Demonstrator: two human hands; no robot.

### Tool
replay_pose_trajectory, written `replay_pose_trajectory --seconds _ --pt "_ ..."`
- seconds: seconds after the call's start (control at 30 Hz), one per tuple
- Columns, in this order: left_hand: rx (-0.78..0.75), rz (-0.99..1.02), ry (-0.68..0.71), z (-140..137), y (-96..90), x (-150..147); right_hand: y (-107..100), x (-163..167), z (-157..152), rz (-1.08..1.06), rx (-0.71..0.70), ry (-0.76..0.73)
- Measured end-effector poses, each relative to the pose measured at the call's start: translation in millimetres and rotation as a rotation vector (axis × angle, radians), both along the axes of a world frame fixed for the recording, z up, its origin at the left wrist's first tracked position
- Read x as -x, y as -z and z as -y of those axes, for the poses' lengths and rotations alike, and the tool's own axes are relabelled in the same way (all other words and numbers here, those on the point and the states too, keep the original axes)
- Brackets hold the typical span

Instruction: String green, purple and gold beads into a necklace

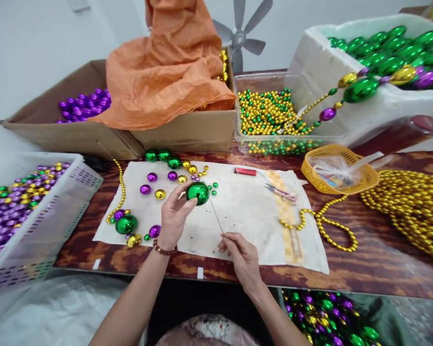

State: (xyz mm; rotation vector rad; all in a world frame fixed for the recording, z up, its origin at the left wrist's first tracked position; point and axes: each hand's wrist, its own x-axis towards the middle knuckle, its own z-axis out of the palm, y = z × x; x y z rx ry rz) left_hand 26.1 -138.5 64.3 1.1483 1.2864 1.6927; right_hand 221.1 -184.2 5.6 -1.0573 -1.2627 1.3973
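Note:
My left hand [175, 211], with a beaded bracelet on its wrist, is closed on a large shiny green ball bead [197, 193] above the white cloth [238, 211]. Between thumb and fingers, my right hand [240, 254] pinches a thin straight needle-like rod [217, 215], whose far end reaches up beside the green bead. Whether its tip is inside the bead I cannot tell. Small green beads [214, 189] lie just beyond, with loose purple beads [152, 177] and gold beads [160, 194] to the left. A partly strung gold bead strand [121, 187] ends by another large green bead [126, 224].
On the cloth lie a red-handled tool [245, 171] and small snips [279, 192]. Around it stand a cardboard box [187, 132], a clear bin of small beads [267, 115], a white basket [72, 192], a yellow basket [339, 185] and piled gold strands [411, 206].

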Motion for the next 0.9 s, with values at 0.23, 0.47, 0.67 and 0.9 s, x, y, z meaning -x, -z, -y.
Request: replay_pose_trajectory --seconds 0.23,0.47,0.67,0.9 --pt "0.016 0.186 0.04 -9 -13.5 12 5 5 11 0.025 0.001 -0.055" --pt "0.024 0.205 0.068 -8 -8.5 13 7 7 10 0.026 0.01 -0.066" --pt "0.036 0.285 0.077 -6 -10.8 8 8 10 10 0.01 0.035 -0.056" --pt "0.049 0.229 0.091 5 -9.3 -5 1 18 6 0.002 0.042 -0.03"
